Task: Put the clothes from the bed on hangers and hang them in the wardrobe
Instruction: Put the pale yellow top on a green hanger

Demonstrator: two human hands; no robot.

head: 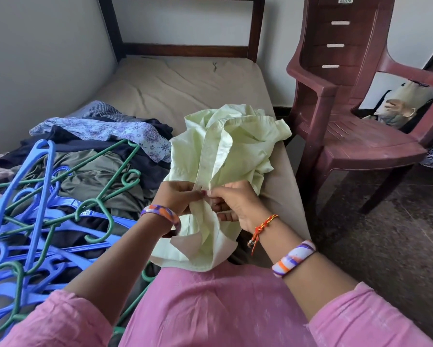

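A crumpled pale green shirt [225, 151] lies on the bed's right side, its lower part draped toward my lap. My left hand [179, 197] pinches the button placket from the left. My right hand [231, 204] pinches the same strip from the right, fingertips almost meeting. On the left of the bed [175, 83] sits a pile of dark, olive and floral clothes [98, 156]. A tangle of several blue and green hangers [42, 214] covers its near side. The wardrobe is out of view.
A maroon plastic chair [355, 116] stands close to the bed's right side on a dark floor. The wooden headboard [185, 48] is at the far end, a grey wall on the left. A bag lies behind the chair.
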